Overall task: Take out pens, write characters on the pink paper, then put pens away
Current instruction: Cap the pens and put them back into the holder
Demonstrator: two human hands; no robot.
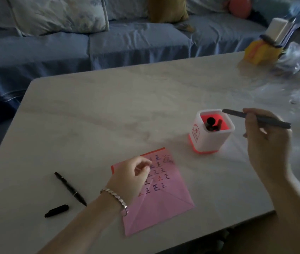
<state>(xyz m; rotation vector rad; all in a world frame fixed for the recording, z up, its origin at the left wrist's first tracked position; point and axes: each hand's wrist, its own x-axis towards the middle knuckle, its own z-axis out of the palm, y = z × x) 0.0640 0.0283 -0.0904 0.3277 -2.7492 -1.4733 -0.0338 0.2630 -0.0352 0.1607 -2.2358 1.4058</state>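
Gripping black pen (234,113) in our right hand (266,142), fingers curled round its middle, right of frame; pen's far end sits over rim of white pen pot (209,142). Our left hand (132,176) rests on pink paper (164,206), lower centre, fingers loosely curled, holding nothing. Paper carries rows of characters. Second pen (70,188) and loose cap (56,211) lie on table (108,107), lower left.

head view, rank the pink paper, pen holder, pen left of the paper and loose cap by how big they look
1. pink paper
2. pen holder
3. pen left of the paper, roughly as long as the holder is tall, but far thinner
4. loose cap
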